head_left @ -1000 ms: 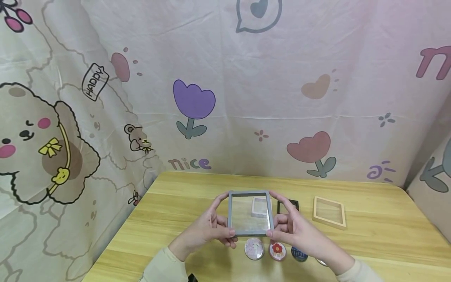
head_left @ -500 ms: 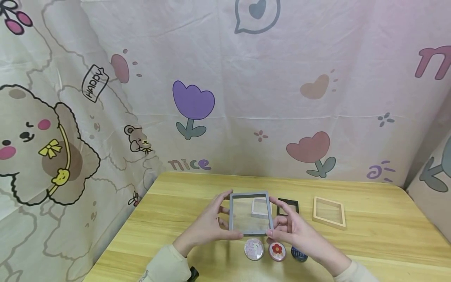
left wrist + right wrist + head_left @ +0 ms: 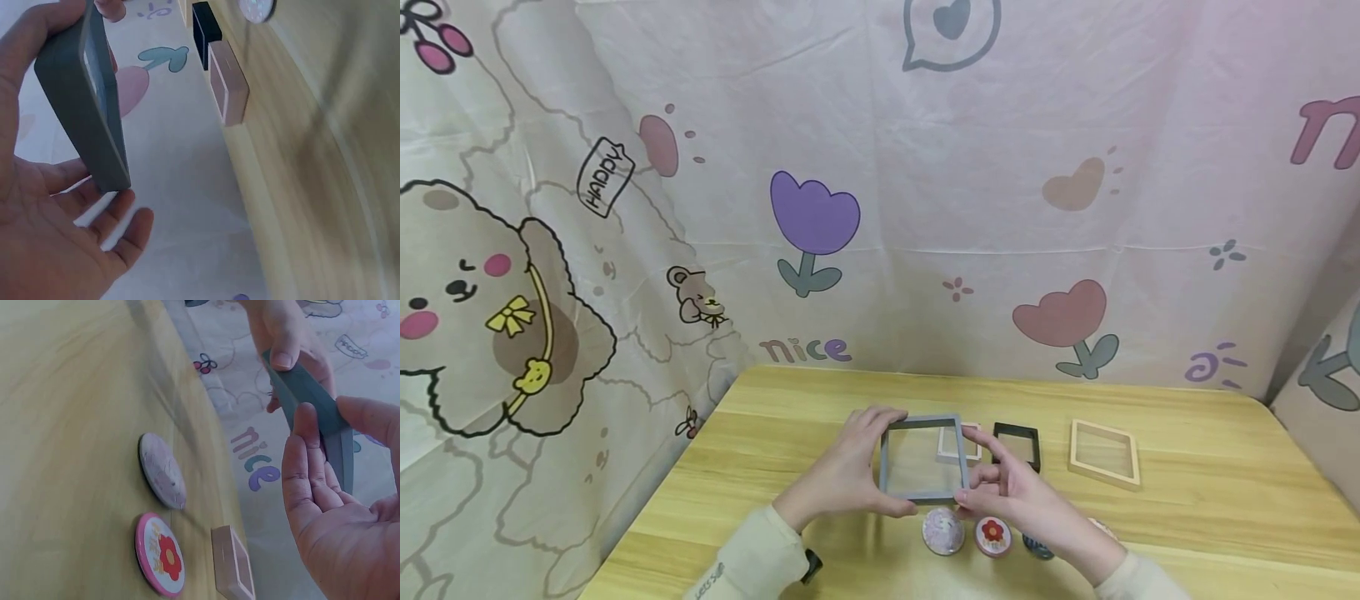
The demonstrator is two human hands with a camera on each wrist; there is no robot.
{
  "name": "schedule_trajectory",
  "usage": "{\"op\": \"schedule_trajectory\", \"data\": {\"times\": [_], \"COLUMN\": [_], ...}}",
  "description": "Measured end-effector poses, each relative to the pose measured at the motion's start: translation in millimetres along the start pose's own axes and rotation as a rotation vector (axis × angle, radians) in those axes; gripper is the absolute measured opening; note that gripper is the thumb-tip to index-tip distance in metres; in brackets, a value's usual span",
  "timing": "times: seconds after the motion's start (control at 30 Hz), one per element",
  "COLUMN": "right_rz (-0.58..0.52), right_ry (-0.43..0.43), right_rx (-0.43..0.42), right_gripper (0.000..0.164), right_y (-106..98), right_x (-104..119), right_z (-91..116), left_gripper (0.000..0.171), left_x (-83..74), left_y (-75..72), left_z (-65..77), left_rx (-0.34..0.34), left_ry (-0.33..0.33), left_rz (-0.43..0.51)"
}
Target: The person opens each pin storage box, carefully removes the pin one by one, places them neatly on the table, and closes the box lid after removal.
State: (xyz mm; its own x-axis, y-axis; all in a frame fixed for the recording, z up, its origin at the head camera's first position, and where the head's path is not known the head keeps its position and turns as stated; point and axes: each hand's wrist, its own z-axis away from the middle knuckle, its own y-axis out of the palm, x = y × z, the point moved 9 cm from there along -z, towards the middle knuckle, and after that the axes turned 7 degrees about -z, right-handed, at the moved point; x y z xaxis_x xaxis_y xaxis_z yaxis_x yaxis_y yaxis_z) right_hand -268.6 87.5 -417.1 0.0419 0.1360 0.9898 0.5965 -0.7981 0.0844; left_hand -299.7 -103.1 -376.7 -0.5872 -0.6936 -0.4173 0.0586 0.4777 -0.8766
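Note:
Raised above the table, a square grey frame (image 3: 925,499) with a see-through middle is held between both hands. My left hand (image 3: 850,467) grips its left side, index finger at the top corner and thumb along the bottom corner. In the left wrist view, the other fingers lie loosely at the grey rim (image 3: 87,112). My right hand (image 3: 1018,487) pinches the right side, thumb at the bottom corner and index finger near the top. Under the frame lie a pale purple round badge (image 3: 943,532) and a pink-rimmed badge with a red flower (image 3: 993,537).
Behind the held frame stands a small pale pink frame (image 3: 236,94), partly seen through it. A black frame (image 3: 1018,430) and a light wood-coloured frame (image 3: 1103,475) lie to the right. A dark blue badge (image 3: 1037,547) is partly covered by the right hand. Printed cloth hangs behind the table.
The grey frame and both hands have shifted slightly left and down. The left fingers have slid further over the frame's top corner, and the left thumb has moved along its bottom edge.

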Motion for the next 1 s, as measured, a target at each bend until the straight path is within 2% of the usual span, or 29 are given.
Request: {"op": "schedule_trajectory", "data": {"times": [0.23,0.43,0.6,0.8,1.0], "right_rz": [0.084,0.195,0.171,0.191,0.195], "right_ry": [0.034,0.05,0.046,0.055,0.048], "right_rx": [-0.031,-0.01,0.005,-0.024,-0.029], "right_gripper": [0.08,0.067,0.061,0.06,0.054], "right_y": [-8.8,-16.9,-21.1,-27.3,-30.8], "right_x": [-9.5,-12.7,-11.8,-11.5,-12.4], "right_z": [-0.9,7.7,13.8,20.1,25.9], "left_gripper": [0.116,0.116,0.114,0.115,0.114], "left_x": [29.1,57.1,81.8,110.6,125.3], "left_y": [9.8,12.2,15.0,24.6,32.0], "left_z": [-7.5,-14.1,-22.7,-34.7,-46.2], "left_rx": [0.04,0.057,0.075,0.127,0.178], "left_ry": [-0.07,-0.12,-0.129,-0.135,-0.131], "left_rz": [0.012,0.004,-0.018,-0.05,-0.057]}}
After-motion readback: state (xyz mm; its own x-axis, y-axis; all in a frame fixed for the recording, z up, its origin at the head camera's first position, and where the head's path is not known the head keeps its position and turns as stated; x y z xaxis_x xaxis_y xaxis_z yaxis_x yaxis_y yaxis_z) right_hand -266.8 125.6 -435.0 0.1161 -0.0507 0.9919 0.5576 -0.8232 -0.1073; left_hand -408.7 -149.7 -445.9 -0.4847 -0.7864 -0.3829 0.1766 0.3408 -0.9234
